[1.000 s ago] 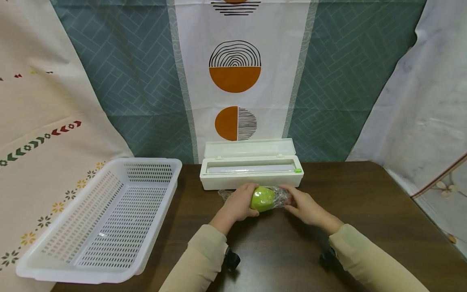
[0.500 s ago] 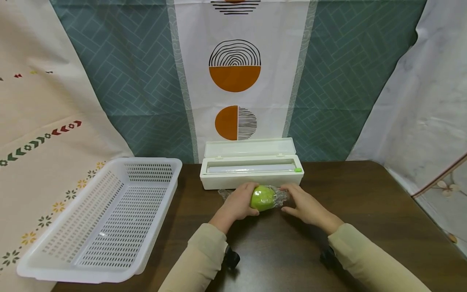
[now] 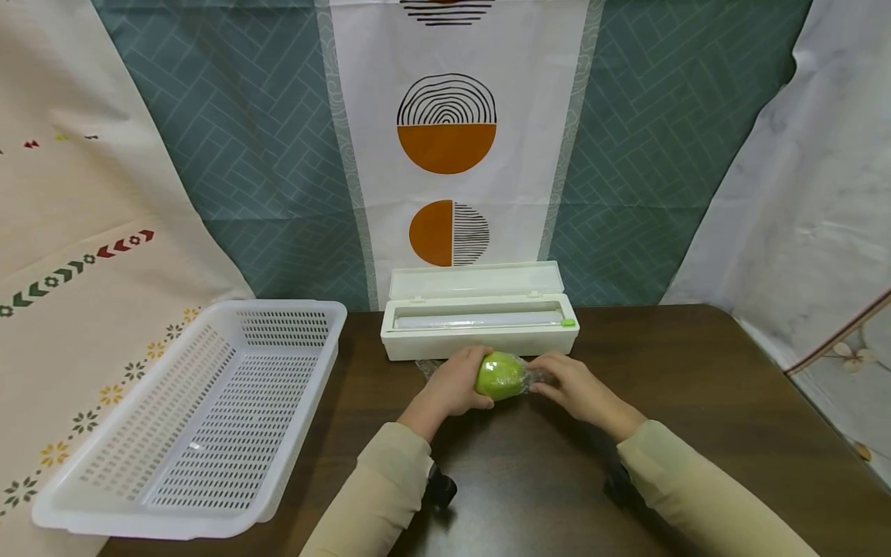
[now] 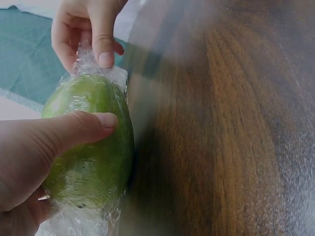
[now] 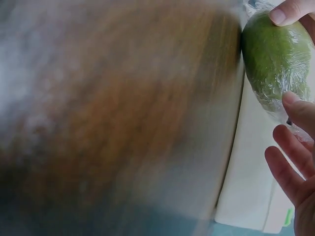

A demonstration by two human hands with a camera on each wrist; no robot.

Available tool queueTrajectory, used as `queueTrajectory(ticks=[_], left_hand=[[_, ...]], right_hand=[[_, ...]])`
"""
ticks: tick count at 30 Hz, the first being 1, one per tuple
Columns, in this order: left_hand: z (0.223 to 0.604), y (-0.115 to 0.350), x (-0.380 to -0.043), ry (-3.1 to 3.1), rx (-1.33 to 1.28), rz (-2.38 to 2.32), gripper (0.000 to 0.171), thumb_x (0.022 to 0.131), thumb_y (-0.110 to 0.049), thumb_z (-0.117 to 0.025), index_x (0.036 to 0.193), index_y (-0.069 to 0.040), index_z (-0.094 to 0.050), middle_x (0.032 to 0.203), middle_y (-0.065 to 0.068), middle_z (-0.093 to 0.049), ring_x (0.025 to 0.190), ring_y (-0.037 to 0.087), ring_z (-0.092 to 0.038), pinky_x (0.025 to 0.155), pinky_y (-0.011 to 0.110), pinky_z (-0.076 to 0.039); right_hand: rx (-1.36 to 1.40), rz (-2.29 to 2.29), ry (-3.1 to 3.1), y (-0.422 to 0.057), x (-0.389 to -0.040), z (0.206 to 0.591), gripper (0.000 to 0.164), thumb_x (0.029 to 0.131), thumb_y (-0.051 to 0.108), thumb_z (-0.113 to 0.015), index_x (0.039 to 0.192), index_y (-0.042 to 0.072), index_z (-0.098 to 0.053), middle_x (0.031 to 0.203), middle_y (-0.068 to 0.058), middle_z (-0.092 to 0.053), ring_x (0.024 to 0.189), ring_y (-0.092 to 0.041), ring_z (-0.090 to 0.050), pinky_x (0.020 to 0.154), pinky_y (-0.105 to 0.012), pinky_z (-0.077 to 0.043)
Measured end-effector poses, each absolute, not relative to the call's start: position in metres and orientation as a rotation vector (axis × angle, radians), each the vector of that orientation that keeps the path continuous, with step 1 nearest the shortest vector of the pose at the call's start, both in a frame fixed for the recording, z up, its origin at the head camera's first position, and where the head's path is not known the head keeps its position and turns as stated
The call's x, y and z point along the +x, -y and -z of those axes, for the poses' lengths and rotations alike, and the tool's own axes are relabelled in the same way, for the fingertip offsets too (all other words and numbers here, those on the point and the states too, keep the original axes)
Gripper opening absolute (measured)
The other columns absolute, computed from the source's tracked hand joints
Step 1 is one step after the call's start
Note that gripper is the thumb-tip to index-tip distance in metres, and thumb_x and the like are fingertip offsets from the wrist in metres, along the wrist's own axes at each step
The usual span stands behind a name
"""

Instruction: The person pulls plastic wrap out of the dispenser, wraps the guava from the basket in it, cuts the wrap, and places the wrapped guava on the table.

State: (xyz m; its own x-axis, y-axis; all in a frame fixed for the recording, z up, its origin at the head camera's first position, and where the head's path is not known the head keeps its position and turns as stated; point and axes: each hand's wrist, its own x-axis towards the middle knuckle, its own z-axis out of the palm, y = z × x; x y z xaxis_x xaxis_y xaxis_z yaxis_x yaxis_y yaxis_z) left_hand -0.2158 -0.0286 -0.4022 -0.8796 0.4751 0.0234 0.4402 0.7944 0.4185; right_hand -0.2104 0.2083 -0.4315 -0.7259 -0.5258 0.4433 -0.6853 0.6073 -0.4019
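A green mango (image 3: 500, 376), wrapped in clear cling film (image 4: 89, 56), lies sideways low over the table in the head view. My left hand (image 3: 452, 384) grips its left part, the thumb laid across the fruit in the left wrist view. At the right end, my right hand (image 3: 583, 391) pinches the gathered film between thumb and fingers. More loose film sticks out past the left hand. Just behind the mango stands a white cling film dispenser (image 3: 480, 343), lid raised, with a film roll (image 3: 480, 319) inside.
A white slotted plastic basket (image 3: 301, 422) stands on the left, over the table's edge. The dark wooden table (image 3: 696, 418) runs out to the right. Behind it hangs a patterned cloth (image 3: 278, 170), close behind the dispenser.
My right hand's thumb and fingers parted from the film end, then moved left and closed on it nearer the mango. The left hand keeps its hold with little movement.
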Motion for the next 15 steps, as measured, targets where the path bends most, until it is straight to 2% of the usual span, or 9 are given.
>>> queueTrajectory(ticks=[4,10,15], left_hand=[[0.4018,0.029,-0.2161,-2.892,0.742,-0.651,0.079,0.073,-0.026,-0.082,0.138,-0.012,-0.039,0.137,0.011,-0.048,0.123,0.026,-0.049,0.102,0.042,-0.042],[0.4035,0.0293,-0.2174,-2.885,0.742,-0.664,0.079,0.072,-0.026,-0.083,0.137,-0.012,-0.04,0.136,0.01,-0.048,0.122,0.025,-0.049,0.102,0.042,-0.042],[0.4039,0.0289,-0.2178,-2.887,0.752,-0.675,0.08,0.072,-0.025,-0.083,0.138,-0.012,-0.04,0.136,0.01,-0.048,0.122,0.025,-0.05,0.101,0.042,-0.042]], right_hand=[[0.94,-0.854,2.581,-0.2051,-0.2111,0.4303,0.028,0.08,0.008,-0.073,0.107,0.007,-0.067,0.096,-0.004,-0.068,0.081,-0.013,-0.065,0.069,-0.025,-0.054],[0.842,-0.891,2.604,-0.2018,-0.2141,0.4328,0.017,0.083,0.01,-0.07,0.099,0.006,-0.072,0.091,-0.003,-0.071,0.081,-0.013,-0.066,0.069,-0.026,-0.055],[0.73,-1.112,2.652,-0.2013,-0.2183,0.4349,0.012,0.086,0.011,-0.068,0.094,0.004,-0.073,0.081,-0.003,-0.072,0.07,-0.008,-0.065,0.061,-0.022,-0.053]])
